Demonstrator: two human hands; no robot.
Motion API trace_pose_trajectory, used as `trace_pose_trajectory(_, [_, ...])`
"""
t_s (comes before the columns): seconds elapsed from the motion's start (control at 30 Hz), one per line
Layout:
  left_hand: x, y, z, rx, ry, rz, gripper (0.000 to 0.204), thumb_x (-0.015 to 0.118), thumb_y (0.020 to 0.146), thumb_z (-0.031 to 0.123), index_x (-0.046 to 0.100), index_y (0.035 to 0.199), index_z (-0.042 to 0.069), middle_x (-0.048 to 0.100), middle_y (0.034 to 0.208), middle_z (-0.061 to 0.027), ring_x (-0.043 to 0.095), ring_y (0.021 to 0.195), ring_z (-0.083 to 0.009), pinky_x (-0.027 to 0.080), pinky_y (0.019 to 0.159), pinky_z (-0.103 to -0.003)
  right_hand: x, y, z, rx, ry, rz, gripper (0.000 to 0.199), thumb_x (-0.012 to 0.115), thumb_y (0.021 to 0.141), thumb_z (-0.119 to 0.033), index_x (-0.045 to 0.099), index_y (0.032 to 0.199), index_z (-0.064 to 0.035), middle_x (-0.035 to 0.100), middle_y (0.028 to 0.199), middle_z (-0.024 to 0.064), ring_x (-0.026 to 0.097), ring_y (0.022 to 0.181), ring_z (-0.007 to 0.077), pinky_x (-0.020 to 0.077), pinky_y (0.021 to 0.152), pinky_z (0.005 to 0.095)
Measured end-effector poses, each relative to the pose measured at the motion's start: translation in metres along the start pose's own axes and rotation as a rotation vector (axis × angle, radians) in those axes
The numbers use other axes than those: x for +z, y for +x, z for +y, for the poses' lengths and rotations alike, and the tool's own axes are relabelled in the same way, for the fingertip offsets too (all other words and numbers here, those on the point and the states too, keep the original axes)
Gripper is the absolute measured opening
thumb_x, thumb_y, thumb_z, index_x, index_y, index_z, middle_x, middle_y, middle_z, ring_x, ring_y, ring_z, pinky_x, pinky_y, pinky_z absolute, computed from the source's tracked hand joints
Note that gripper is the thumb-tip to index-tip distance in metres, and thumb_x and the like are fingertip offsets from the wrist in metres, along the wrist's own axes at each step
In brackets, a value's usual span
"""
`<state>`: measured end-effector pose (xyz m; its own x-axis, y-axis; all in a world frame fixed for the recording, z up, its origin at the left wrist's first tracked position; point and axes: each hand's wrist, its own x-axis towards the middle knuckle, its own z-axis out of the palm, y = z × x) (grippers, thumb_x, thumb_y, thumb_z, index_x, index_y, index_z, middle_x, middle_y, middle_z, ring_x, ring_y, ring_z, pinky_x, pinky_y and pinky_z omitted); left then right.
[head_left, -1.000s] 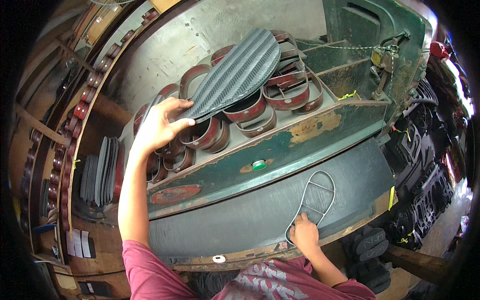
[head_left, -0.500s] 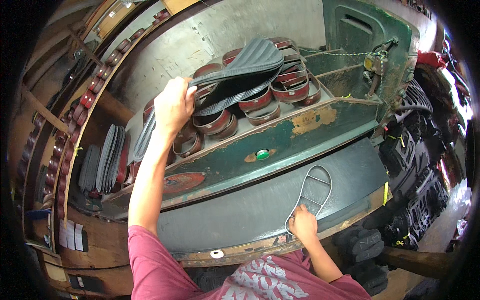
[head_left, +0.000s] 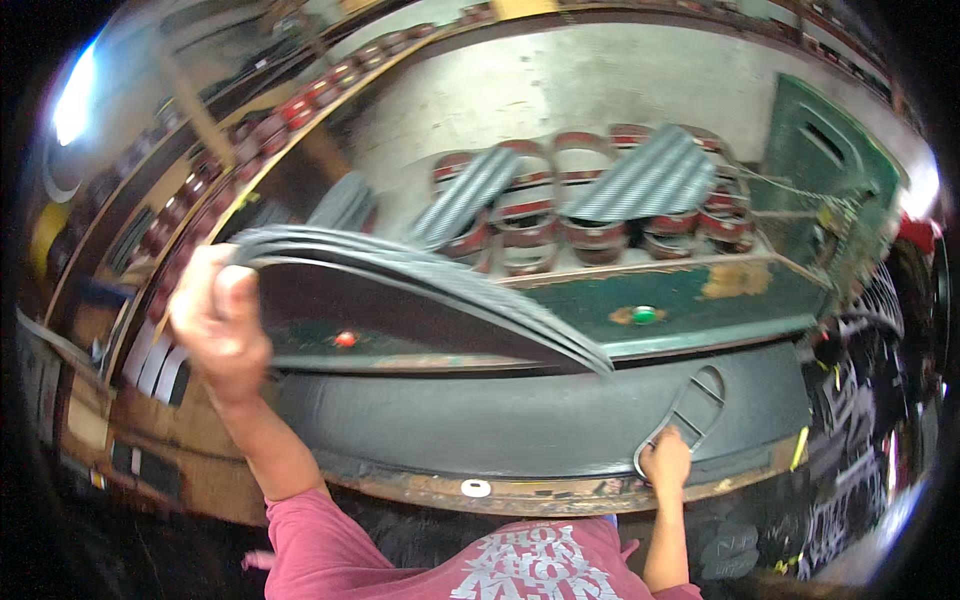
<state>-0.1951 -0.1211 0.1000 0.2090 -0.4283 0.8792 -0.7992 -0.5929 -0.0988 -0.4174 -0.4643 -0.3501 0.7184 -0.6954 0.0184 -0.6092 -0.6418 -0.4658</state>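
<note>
My left hand (head_left: 222, 315) is raised at the left, its fingers closed on one end of several thin grey sole sheets (head_left: 420, 275). The ribbed sheets bow in a long arc across the front of the machine, dark undersides facing me. My right hand (head_left: 667, 462) is closed on the heel end of a sole-shaped metal cutting die (head_left: 708, 390) with two crossbars. This die lies on the black work surface (head_left: 480, 420) near its right end. Motion blurs the left hand a little.
Behind the surface stands a green machine front (head_left: 745, 315) with a green button (head_left: 644, 315) and red button (head_left: 345, 340). Dark red dies (head_left: 595, 235) fill its ledge, with ribbed grey pieces (head_left: 650, 180) on top. Shelves of dies (head_left: 265, 140) run along the left.
My left hand has swung the grey sheets left and nearer, away from the ledge of dies. The view has turned leftward. My right hand still grips the cutting die.
</note>
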Motion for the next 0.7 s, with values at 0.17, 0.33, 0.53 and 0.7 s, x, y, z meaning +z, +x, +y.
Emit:
trace_pose_trajectory(0.17, [0.011, -0.068, 0.032, 0.072, -0.187, -0.525, 0.025, 0.077, 0.089, 0.027, 0.071, 0.097, 0.004, 0.069, 0.083, -0.0121, 0.07, 0.073, -0.031, 0.055, 0.065, -0.039, 0.009, 0.001, 0.005, -0.092, -0.013, 0.047, 0.021, 0.07, 0.075, -0.012, 0.07, 0.092, 0.0011, 0.067, 0.094, 0.0224, 0.068, 0.085, 0.0432, 0.0545, 0.078, 0.0504])
trace_pose_trajectory(0.33, [0.037, -0.151, -0.006, -0.195, -0.535, -0.725, 0.023, 0.067, 0.098, 0.027, 0.065, 0.098, 0.004, 0.065, 0.082, -0.0158, 0.065, 0.074, -0.0366, 0.052, 0.067, -0.042, 0.012, -0.003, 0.003, -0.098, -0.027, 0.083, 0.016, 0.069, 0.077, -0.007, 0.066, 0.089, 0.0028, 0.066, 0.093, 0.0225, 0.067, 0.087, 0.0433, 0.053, 0.08, 0.0507])
trace_pose_trajectory(0.53, [0.112, -0.364, -0.081, -0.932, -0.448, -0.811, 0.036, 0.056, 0.104, 0.031, 0.066, 0.098, -0.004, 0.068, 0.092, -0.025, 0.068, 0.09, -0.0394, 0.051, 0.081, -0.045, -0.004, -0.043, -0.032, -0.063, 0.104, 0.201, 0.045, 0.07, 0.084, -0.002, 0.057, 0.127, 0.0035, 0.053, 0.126, 0.0255, 0.054, 0.118, 0.0443, 0.0442, 0.102, 0.0499])
trace_pose_trajectory(0.7, [0.133, -0.479, -0.086, -1.09, -0.238, -0.514, 0.026, 0.066, 0.097, 0.013, 0.063, 0.119, -0.002, 0.062, 0.12, -0.0243, 0.065, 0.101, -0.038, 0.053, 0.09, -0.045, 0.018, -0.098, -0.073, -0.007, 0.457, -0.161, 0.042, 0.073, 0.092, -0.014, 0.062, 0.131, -0.0023, 0.066, 0.111, 0.0141, 0.065, 0.09, 0.0228, 0.0545, 0.086, 0.0361])
